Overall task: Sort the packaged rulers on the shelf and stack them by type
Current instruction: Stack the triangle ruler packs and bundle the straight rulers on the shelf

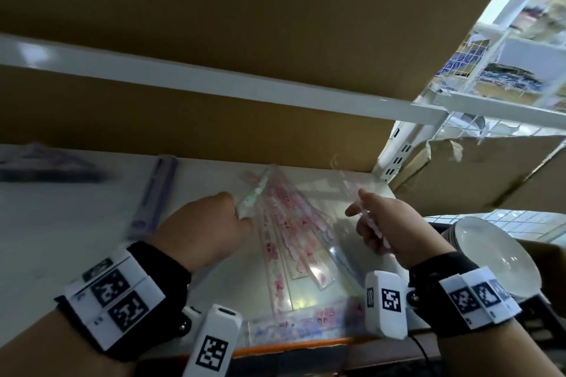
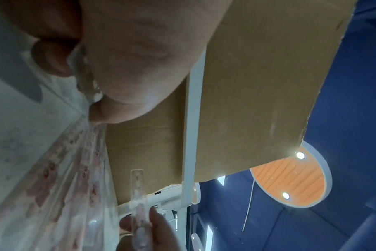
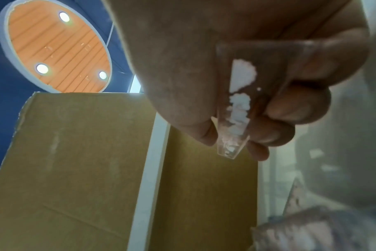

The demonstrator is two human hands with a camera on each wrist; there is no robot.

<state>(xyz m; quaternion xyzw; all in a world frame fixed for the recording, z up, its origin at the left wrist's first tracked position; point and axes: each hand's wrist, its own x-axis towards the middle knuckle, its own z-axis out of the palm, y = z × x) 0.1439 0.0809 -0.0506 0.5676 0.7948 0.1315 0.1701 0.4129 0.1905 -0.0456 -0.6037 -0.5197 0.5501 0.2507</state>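
Left hand: fingers curled, pinching the near end of a clear packaged ruler with a pale green and white print; the ruler angles up and away over the shelf. In the left wrist view the thumb and fingers close on its clear edge.

Right hand: fingers curled round a clear ruler with pink and white print, held upright above the shelf's right end; its far tip sticks out past the fingers.

Between the hands: a fan of clear pink-printed rulers, lying flat on the white shelf, overlapping one another.

At the shelf's front edge: a flat packet with pink and blue print, lying crosswise.

Left of the left hand: a purple packaged ruler, lying flat; farther left, a blurred dark purple pile.

Behind: brown cardboard and a white rail.

Right of the shelf: white bowls.
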